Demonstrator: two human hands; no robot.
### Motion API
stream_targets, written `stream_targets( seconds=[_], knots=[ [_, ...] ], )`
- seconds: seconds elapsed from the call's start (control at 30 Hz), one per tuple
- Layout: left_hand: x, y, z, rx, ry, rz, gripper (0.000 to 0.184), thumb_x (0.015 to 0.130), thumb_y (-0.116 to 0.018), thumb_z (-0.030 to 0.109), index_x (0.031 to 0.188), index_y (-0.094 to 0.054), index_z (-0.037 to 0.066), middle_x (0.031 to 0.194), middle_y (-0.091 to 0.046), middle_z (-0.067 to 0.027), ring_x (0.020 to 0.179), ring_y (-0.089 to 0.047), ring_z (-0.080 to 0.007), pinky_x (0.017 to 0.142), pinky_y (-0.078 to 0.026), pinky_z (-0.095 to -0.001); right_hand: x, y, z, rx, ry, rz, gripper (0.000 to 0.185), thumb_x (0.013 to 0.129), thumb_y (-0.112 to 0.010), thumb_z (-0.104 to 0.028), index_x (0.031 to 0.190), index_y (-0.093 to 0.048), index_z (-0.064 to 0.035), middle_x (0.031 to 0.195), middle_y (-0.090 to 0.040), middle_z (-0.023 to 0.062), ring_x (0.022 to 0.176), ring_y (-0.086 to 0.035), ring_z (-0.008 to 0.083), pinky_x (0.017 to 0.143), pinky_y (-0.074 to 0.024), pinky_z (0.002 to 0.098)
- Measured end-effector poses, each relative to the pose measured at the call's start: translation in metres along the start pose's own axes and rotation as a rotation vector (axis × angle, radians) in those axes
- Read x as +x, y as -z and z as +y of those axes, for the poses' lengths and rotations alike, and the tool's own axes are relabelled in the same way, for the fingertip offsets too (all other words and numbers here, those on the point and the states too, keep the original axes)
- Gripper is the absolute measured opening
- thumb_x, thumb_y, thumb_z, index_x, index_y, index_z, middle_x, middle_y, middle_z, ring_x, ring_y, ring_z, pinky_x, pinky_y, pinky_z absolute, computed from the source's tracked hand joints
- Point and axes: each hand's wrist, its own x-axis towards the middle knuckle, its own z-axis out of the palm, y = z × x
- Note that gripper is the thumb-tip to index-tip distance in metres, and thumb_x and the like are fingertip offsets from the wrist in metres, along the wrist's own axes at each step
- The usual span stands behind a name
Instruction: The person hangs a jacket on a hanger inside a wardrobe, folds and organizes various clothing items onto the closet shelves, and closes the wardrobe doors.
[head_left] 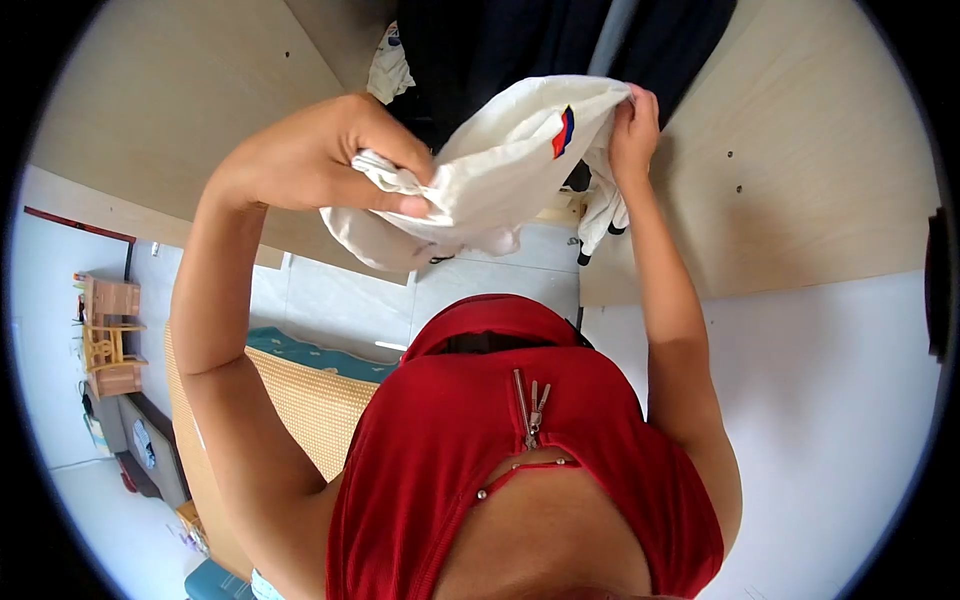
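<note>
A white cloth garment (510,165), its exact kind unclear, is stretched between my two hands above a tiled floor. It bears a small blue, red and yellow patch. Bunched fabric is gripped by my left hand (345,160), thumb pressed over the folds. At the other end, my right hand (635,130) pinches the upper corner, its fingertips partly hidden. Just below that hand hangs a white piece of cloth with dark ends (603,200); I cannot tell whether it belongs to the same garment.
Dark clothes (500,50) hang in a wooden wardrobe, whose side panels (780,160) stand left and right of my arms. A small white cloth (390,68) shows behind my left hand. A bed with a woven mat (300,410) lies at lower left, with a wooden desk (110,295) beyond.
</note>
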Motion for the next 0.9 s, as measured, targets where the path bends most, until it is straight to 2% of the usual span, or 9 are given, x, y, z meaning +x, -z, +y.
stream_targets(
  seconds=[0.1,0.27,0.33,0.37,0.43,0.47,0.6,0.8,0.9],
  knots=[
    [0.015,0.008,0.025,-0.105,-0.127,-0.013,0.020,0.070,-0.082,0.014,0.081,-0.073,0.000,0.078,-0.071,-0.0129,0.069,-0.069,-0.0213,0.066,-0.052,-0.0308,0.000,-0.041,0.001,0.141,0.139,-0.005,0.016,0.087,-0.055,-0.002,0.102,-0.060,-0.0017,0.094,-0.060,0.0167,0.089,-0.059,0.0332,0.081,-0.0460,0.0388],
    [0.017,0.061,-0.001,-0.113,-0.006,0.453,0.030,0.076,-0.078,0.024,0.098,-0.070,0.007,0.090,-0.070,-0.0075,0.074,-0.068,-0.0184,0.074,-0.055,-0.0313,-0.075,-0.069,-0.049,0.619,-0.268,-1.022,0.025,0.089,-0.062,-0.015,0.111,-0.060,-0.0033,0.106,-0.064,0.0129,0.098,-0.061,0.0282,0.087,-0.0473,0.0380],
    [0.050,0.084,0.011,-0.007,0.168,0.358,0.030,0.090,-0.066,0.031,0.103,-0.067,0.004,0.099,-0.068,-0.0069,0.094,-0.062,-0.0193,0.089,-0.048,-0.0358,-0.111,-0.055,-0.077,0.799,-0.257,-1.286,0.027,0.088,-0.062,-0.016,0.112,-0.060,-0.0033,0.107,-0.064,0.0132,0.098,-0.061,0.0282,0.088,-0.0472,0.0379],
    [0.054,0.076,0.007,0.104,0.166,0.451,0.018,0.087,-0.069,0.021,0.091,-0.068,0.003,0.084,-0.066,-0.0035,0.080,-0.061,-0.0150,0.080,-0.049,-0.0319,-0.123,-0.049,-0.086,0.839,-0.256,-1.312,0.028,0.088,-0.062,-0.016,0.113,-0.060,-0.0033,0.107,-0.064,0.0134,0.099,-0.061,0.0282,0.088,-0.0471,0.0379],
    [0.044,0.067,-0.035,0.319,0.389,0.656,0.028,0.084,-0.071,0.027,0.104,-0.068,0.008,0.093,-0.070,-0.0081,0.085,-0.067,-0.0176,0.083,-0.053,-0.0318,-0.140,-0.040,-0.100,0.883,-0.233,-1.328,0.030,0.087,-0.062,-0.017,0.114,-0.059,-0.0033,0.109,-0.063,0.0137,0.099,-0.061,0.0282,0.088,-0.0470,0.0379],
    [0.039,0.080,-0.110,0.559,0.052,0.498,0.027,0.089,-0.065,0.024,0.109,-0.067,0.007,0.102,-0.069,-0.0074,0.100,-0.065,-0.0188,0.089,-0.049,-0.0318,-0.146,-0.038,-0.105,0.888,-0.222,-1.332,0.030,0.087,-0.062,-0.017,0.114,-0.059,-0.0033,0.109,-0.063,0.0138,0.099,-0.061,0.0283,0.089,-0.0469,0.0379],
    [0.026,0.030,-0.179,0.519,0.258,0.571,0.024,0.087,-0.066,0.022,0.106,-0.068,0.008,0.101,-0.070,-0.0018,0.095,-0.065,-0.0205,0.087,-0.048,-0.0318,-0.155,-0.026,-0.109,0.893,-0.179,-1.274,0.034,0.086,-0.062,-0.018,0.116,-0.059,-0.0032,0.111,-0.063,0.0144,0.101,-0.061,0.0283,0.090,-0.0466,0.0379],
    [-0.010,-0.059,-0.216,-0.190,0.501,0.909,0.029,0.091,-0.064,0.028,0.095,-0.066,0.000,0.075,-0.061,-0.0029,0.073,-0.056,-0.0118,0.071,-0.045,-0.0249,-0.164,-0.009,-0.112,0.889,-0.112,-1.161,0.039,0.085,-0.061,-0.020,0.119,-0.059,-0.0032,0.115,-0.062,0.0152,0.102,-0.060,0.0284,0.091,-0.0462,0.0378],
    [-0.052,-0.095,-0.210,-0.251,0.645,0.772,0.036,0.095,-0.058,0.036,0.078,-0.059,0.004,0.067,-0.050,0.0018,0.066,-0.047,-0.0085,0.062,-0.038,-0.0251,-0.155,-0.012,-0.116,0.779,0.009,-1.050,0.041,0.084,-0.061,-0.021,0.121,-0.058,-0.0032,0.116,-0.061,0.0157,0.103,-0.060,0.0284,0.092,-0.0460,0.0377]
  ],
)
